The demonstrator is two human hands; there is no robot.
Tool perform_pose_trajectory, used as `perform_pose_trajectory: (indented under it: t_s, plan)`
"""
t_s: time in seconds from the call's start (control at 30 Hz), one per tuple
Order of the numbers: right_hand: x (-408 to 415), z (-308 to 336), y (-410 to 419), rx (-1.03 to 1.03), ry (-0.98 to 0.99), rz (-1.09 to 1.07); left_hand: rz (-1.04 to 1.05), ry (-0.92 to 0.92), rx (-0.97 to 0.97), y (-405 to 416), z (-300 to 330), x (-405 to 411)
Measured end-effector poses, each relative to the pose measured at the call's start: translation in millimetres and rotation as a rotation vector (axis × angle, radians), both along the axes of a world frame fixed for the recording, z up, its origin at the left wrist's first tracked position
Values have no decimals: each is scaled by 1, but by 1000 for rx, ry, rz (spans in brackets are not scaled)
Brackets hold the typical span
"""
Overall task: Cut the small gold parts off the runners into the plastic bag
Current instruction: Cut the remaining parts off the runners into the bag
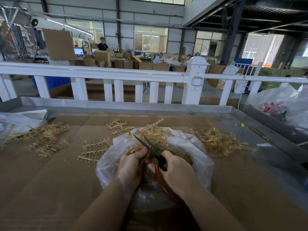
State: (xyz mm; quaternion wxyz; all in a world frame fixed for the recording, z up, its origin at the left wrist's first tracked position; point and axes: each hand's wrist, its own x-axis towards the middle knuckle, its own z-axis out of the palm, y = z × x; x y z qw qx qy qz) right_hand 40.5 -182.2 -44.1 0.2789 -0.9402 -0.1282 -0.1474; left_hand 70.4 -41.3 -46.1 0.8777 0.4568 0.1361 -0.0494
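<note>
Left hand grips runner, right hand holds scissors over plastic bag; bag partly filled, uncut runners left on tabletop.

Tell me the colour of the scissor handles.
Reddish-brown handles, seen in the head view.

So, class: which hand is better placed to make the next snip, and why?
The right hand: it grips the scissors, blades open over the plastic bag. The left hand only holds a runner.
</note>
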Motion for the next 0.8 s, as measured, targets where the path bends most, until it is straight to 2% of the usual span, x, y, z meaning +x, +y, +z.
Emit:
perform_pose_trajectory:
  t_s: [0.37, 0.8]
  plan:
    - [0, 4, -5, -10, -12, 17, -23, -30, -38, 0, -1, 1]
    - [-1, 5, -5, -22, 43, 13, 10, -9, 25, 0, -6, 5]
